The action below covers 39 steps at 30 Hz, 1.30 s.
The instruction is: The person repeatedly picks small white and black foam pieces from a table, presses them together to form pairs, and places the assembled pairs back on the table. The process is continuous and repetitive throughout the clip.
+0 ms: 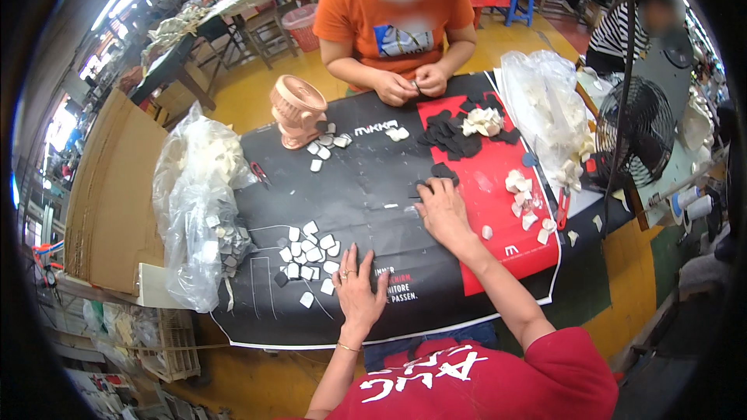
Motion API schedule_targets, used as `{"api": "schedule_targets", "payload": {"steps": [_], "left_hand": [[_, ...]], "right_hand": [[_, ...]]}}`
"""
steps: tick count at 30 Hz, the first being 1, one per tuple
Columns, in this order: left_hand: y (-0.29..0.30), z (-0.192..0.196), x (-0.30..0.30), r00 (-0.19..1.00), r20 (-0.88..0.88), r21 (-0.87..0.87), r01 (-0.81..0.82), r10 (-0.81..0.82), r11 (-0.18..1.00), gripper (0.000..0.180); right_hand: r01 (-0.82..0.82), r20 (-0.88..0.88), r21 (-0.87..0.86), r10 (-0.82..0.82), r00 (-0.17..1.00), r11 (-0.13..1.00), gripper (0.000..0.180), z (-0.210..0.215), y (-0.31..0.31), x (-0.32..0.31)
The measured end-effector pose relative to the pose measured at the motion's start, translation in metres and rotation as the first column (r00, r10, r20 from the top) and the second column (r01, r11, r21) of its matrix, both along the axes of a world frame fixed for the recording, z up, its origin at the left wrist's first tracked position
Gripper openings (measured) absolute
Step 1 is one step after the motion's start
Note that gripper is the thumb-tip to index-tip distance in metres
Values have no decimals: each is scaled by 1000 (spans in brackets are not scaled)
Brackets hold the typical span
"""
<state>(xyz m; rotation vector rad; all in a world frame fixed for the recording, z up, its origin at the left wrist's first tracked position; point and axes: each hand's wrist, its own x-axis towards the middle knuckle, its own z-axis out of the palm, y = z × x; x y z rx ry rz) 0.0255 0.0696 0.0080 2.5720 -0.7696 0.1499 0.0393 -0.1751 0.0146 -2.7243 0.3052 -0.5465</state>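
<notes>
L hand (359, 286) lies flat, palm down, fingers (348, 260) spread & released, grasping nothing, on the black sheet (373, 179) covering the bench. Ring on one finger, thin bangle at wrist. Fingertips sit just beside a scatter of small white pieces (307, 253): flat, roughly square w/ rounded corners, pale cream, a few greyer, lying loose, some overlapping, near the bench's left front.

R hand (442, 210) reaches further out, palm down near the sheet's centre, fingers stretched fwd, loosely curled at the tips onto a small black piece (444, 173) at the edge of the red panel (498, 218). Can't tell if it's pinched or only touched. The piece is flat, dark, irregular outline, hard to read vs black sheet.

More black pieces (455, 136) heaped further back on the red panel, w/ a white clump (483, 120) on top. Other white bits (523, 194) strewn on the red to the right, near red-handled scissors (562, 206).

Across the bench a person in an orange shirt (397, 12) has both hands together over something small. Pink vase-shaped pot (297, 109) stands far left, more white pieces at its foot. Clear plastic bag (194, 210) of white pieces on the left edge, another bag (548, 113) on the right; a black fan (634, 128) beyond it. Cardboard sheets (113, 194) lean at far left.
</notes>
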Motion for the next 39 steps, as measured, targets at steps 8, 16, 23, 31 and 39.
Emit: {"api": "schedule_targets", "payload": {"steps": [8, 16, 23, 31, 39], "left_hand": [[-3, 0, -4, 1000, -5, -113, 21, -22, 993, 55], [-32, 18, -7, 983, -50, -255, 159, -178, 954, 38], [-57, 34, -22, 750, -557, -513, 28, -357, 858, 25], [-75, 34, -25, 423, -717, -695, -375, -554, 613, 31], [-64, 29, -16, 631, -736, -538, -329, -243, 776, 23]], "right_hand": [[-3, 151, 350, -53, 987, 937, 28, 18, 53, -54], [322, -115, 325, -300, 947, 889, 40, 35, -44, -123], [125, -64, 470, -107, 992, 874, 19, 34, -41, -126], [-200, 252, 235, 139, 958, 951, 18, 56, 15, -118], [-148, 132, 443, 99, 986, 884, 18, 51, 4, -131]]}}
